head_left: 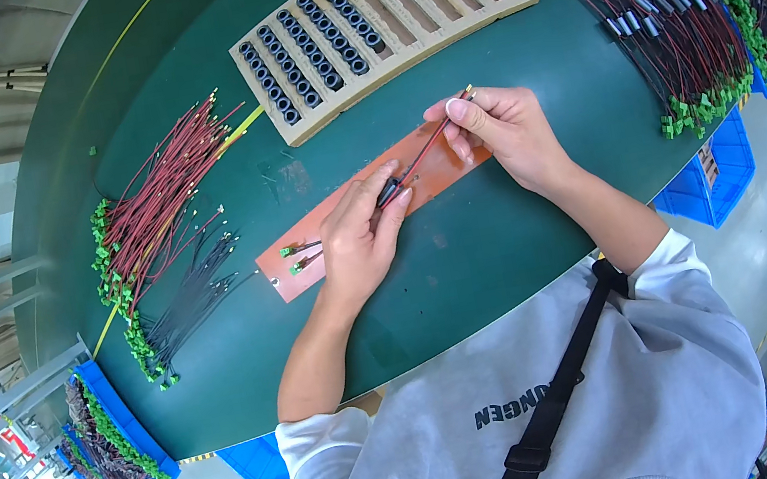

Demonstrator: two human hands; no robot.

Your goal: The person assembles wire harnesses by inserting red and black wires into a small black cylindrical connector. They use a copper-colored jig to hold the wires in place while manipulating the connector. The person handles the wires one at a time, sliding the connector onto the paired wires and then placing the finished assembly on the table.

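Note:
My left hand (361, 228) is closed round a black cylindrical core (388, 190) with red and black wires through it. Past the wrist side of that hand, green connectors (294, 260) on short wires stick out. My right hand (507, 127) pinches the far ends of the red and black wires (429, 146) between thumb and fingers. Both hands are over a long orange board (285, 288) lying slantwise on the green table (472, 280). Fingers hide part of the core and wires.
Behind the board stands a slotted tan tray (319, 126) with rows of black cores (319, 37) on its left. Red wires (178, 162) and black wires (200, 295) with green connectors lie at left. Another wire bundle (673, 29) lies right, beside a blue bin (727, 172).

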